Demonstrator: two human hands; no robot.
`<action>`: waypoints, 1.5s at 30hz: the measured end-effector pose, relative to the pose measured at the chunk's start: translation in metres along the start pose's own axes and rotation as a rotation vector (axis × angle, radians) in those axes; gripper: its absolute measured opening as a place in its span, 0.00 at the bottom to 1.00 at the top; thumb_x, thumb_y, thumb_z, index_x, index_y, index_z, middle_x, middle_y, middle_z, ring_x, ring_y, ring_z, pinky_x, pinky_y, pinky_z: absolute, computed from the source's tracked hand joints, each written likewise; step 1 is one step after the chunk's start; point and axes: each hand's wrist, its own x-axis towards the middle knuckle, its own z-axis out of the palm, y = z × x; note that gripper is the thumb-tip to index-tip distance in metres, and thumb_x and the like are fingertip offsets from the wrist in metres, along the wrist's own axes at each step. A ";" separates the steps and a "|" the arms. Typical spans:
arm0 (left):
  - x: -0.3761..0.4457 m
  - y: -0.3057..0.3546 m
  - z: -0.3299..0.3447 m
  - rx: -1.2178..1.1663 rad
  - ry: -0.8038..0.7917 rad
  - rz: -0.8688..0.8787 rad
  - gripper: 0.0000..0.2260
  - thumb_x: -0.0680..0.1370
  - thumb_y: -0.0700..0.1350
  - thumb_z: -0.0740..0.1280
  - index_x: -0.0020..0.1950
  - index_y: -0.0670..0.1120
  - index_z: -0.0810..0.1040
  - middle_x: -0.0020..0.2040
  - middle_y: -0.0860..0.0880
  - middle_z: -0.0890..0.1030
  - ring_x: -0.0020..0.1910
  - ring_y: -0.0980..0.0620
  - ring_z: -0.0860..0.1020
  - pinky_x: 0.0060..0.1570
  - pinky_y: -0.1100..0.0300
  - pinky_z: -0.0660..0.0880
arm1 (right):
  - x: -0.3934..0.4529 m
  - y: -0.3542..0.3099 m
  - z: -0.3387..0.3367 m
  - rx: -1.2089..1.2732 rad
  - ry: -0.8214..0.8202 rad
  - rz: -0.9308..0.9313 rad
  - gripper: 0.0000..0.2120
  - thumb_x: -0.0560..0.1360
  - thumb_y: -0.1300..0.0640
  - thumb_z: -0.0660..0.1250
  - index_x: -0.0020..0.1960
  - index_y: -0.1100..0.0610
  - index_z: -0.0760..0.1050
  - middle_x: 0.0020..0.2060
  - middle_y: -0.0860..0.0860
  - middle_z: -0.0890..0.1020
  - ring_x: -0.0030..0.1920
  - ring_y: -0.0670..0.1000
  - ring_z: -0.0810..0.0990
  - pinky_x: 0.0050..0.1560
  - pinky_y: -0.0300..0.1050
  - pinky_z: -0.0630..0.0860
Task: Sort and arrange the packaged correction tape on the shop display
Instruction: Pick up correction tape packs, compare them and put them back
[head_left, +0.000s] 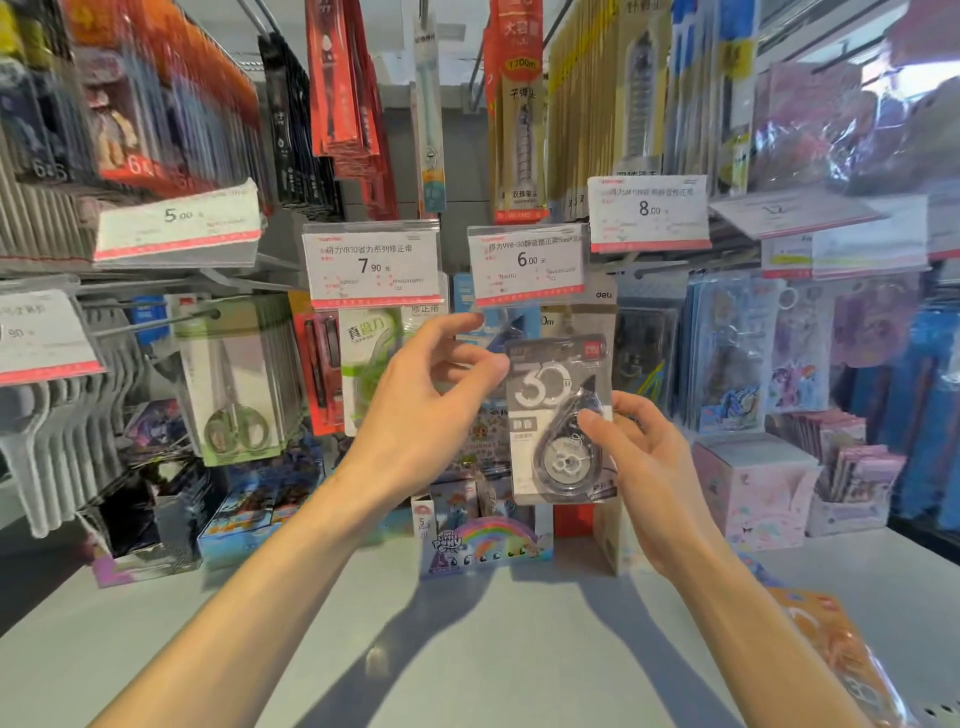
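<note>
A: Nearest first, what's the right hand (641, 467) doing?

B: Thumb on the front of the grey correction tape pack (558, 421), other fingers curled behind its right edge. Pinching it, pack upright, lower half.

A: And the left hand (431, 400)?

B: Fingers spread and loosely bent, thumb tip touching the pack's upper-left edge. Steadying it, not clamping, as far as I can tell.

A: How will it handle?

B: Prob light: thin card w/ a clear blister over the dispenser. Card likely flexes, film looks slick. I'd grip the card edges beside the blister, not squeeze the bubble.

A: What's past the fingertips?

B: Just beyond the pack, more packs on the peg under the 6.00 price tag (527, 262); the green packs (371, 358) hang beyond the left fingers, under the 7.90 tag (371, 265). Hang hole at the pack's top is too blurred to see; prob needs lining up w/ the peg.
</note>
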 end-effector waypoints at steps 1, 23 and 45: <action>0.000 0.003 0.001 -0.012 -0.011 0.012 0.16 0.81 0.48 0.70 0.68 0.54 0.74 0.49 0.55 0.85 0.50 0.55 0.84 0.58 0.49 0.80 | -0.001 0.001 -0.001 0.005 -0.009 -0.001 0.12 0.79 0.56 0.73 0.61 0.53 0.77 0.49 0.48 0.90 0.49 0.46 0.89 0.45 0.37 0.81; 0.016 0.035 -0.018 -0.136 -0.022 0.228 0.08 0.82 0.38 0.67 0.59 0.49 0.78 0.39 0.50 0.87 0.34 0.53 0.82 0.38 0.62 0.79 | 0.040 -0.043 0.038 -0.039 -0.042 -0.168 0.21 0.79 0.51 0.73 0.69 0.54 0.75 0.54 0.45 0.88 0.54 0.39 0.86 0.48 0.31 0.79; 0.014 -0.061 -0.065 0.231 0.263 0.049 0.13 0.71 0.60 0.72 0.52 0.60 0.77 0.45 0.57 0.82 0.43 0.61 0.80 0.40 0.68 0.74 | 0.067 -0.002 0.055 -0.291 -0.005 -0.148 0.26 0.74 0.41 0.75 0.67 0.43 0.68 0.61 0.42 0.79 0.60 0.41 0.78 0.56 0.37 0.73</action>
